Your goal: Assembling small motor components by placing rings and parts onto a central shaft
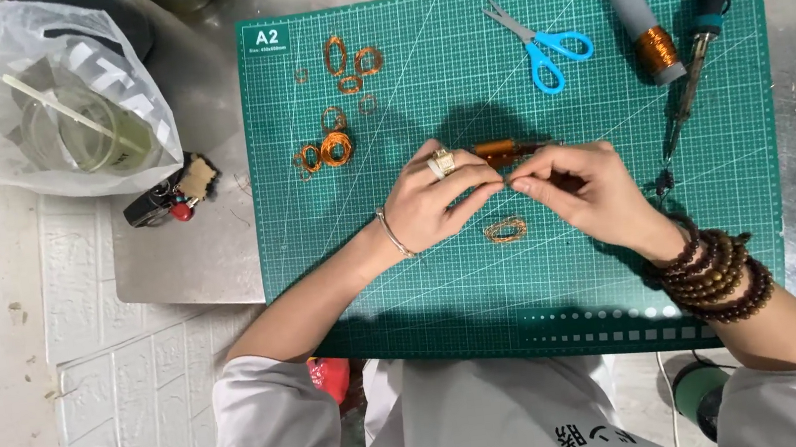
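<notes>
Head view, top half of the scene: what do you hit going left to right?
Clear plastic bag with a glass jar inside → small black keyring bundle → loose copper wire coils → left hand → blue-handled scissors → right hand → grey spool of copper wire → teal-handled soldering iron.

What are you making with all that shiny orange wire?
A person sits at a green cutting mat. Both hands meet in the middle: the left hand and right hand pinch a small copper coil between their fingers. One finished wire loop lies just below the hands, and more loops sit at the mat's upper left. Blue scissors, a wire spool and a soldering iron lie untouched at the top right.
</notes>
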